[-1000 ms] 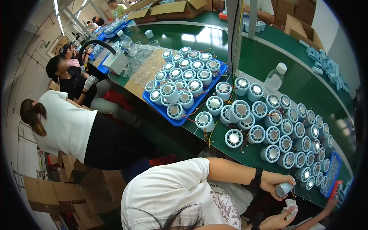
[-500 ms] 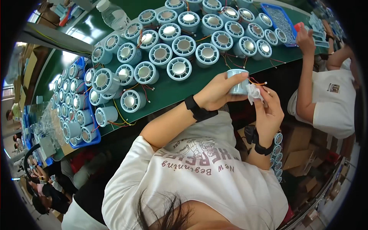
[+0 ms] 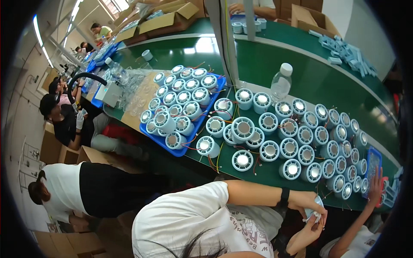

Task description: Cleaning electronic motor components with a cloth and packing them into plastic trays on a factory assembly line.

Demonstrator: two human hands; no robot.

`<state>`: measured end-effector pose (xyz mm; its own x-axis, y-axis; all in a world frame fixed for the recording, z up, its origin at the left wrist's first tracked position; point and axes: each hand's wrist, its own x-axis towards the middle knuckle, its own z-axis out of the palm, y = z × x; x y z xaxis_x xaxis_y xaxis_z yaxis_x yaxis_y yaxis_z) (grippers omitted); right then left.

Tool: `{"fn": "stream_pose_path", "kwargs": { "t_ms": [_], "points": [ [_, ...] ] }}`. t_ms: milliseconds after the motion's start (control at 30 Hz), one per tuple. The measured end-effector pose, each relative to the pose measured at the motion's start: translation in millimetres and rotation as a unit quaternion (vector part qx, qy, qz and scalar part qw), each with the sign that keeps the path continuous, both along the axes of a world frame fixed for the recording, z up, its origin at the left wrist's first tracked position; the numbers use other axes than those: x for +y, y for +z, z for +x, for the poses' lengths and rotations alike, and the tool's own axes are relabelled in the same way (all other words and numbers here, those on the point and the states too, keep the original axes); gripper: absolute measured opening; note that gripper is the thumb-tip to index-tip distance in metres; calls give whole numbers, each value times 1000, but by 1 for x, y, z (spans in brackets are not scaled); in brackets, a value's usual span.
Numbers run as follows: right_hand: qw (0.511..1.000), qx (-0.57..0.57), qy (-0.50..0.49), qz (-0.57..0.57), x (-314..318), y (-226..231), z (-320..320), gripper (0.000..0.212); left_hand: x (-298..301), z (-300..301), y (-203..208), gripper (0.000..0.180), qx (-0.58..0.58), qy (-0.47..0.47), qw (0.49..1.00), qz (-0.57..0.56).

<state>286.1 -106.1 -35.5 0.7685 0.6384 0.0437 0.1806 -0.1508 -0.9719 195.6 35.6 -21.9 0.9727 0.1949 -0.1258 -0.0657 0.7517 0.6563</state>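
Observation:
My left hand (image 3: 302,201) is closed round a light blue cylindrical motor-like part (image 3: 318,201), tilted and mostly covered by the fingers. My right hand (image 3: 310,232) pinches a crumpled white tissue (image 3: 315,216) against that part. Both hands are close together beyond the bench's front edge. The nearest part on the bench is a light blue cylinder (image 3: 310,172) with a silver disc in its slotted top. Many like it stand on the green bench (image 3: 275,182), with thin coloured wires trailing from them.
At left, a blue tray (image 3: 178,151) holds more such cylinders. A clear bottle (image 3: 281,84) stands behind the rows. To the right, a co-worker's hand (image 3: 375,187) is by a small blue tray (image 3: 373,160). Other people stand or sit at left; a cardboard box (image 3: 170,21) is farther back.
The view has swung left, so my hands now appear lower and farther right. The tissue has come against the blue cylinder, and my two hands are closer together.

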Motion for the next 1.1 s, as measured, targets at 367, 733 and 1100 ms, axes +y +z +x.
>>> {"fn": "stream_pose_path", "kwargs": {
  "t_ms": [367,733,1100],
  "points": [
    [948,293,121,-29,14,46,-32,47,6,10,-37,60,44,32,991,123],
    [973,137,184,-26,-11,-44,43,49,17,5,-28,67,90,139,982,91],
    [935,340,98,41,-2,18,13,35,23,8,-21,58,-10,26,999,17]
  ]
}}
